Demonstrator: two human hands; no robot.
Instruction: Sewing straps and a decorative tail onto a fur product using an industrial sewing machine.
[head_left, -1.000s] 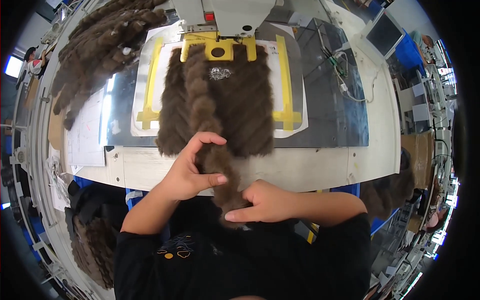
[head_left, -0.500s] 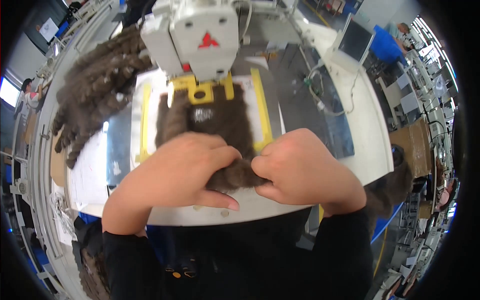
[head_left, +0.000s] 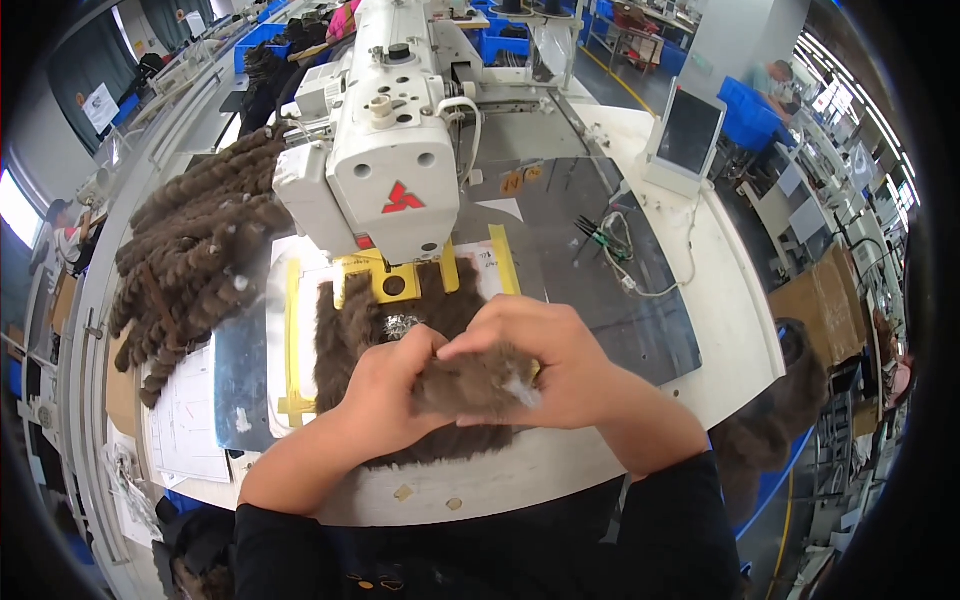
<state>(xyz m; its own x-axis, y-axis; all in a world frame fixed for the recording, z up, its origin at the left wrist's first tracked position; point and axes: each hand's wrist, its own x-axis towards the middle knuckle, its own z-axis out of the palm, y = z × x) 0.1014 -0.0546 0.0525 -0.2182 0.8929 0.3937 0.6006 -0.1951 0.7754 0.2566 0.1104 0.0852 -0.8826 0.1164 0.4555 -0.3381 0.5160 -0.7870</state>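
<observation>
A strip of brown fur (head_left: 476, 378) with a whitish tuft at one end is held between my two hands, above the front of a fur piece (head_left: 350, 435). My left hand (head_left: 390, 385) is closed on the strip's left part, thumb and fingers wrapped round it. My right hand (head_left: 555, 360) grips the right part, fingers curled over it. The fur piece lies beneath, on a white sheet (head_left: 278, 340) edged with yellow tape (head_left: 293, 355), with a yellow plate (head_left: 365, 292) under the white sewing machine head (head_left: 375, 180). My hands hide part of that piece.
Bundles of fur strips (head_left: 185, 270) lie at the left, beside paper sheets (head_left: 185, 420). A screen (head_left: 682, 135), green cable (head_left: 615, 240) and grey plate (head_left: 630, 330) are at the right. A cardboard box (head_left: 820, 300) stands beyond, more fur below it. Other people (head_left: 775, 85) work in the background.
The view has tilted up toward the machine. Both hands have lifted from the table's front edge, drawn together and folded the long strip into a shorter bunch.
</observation>
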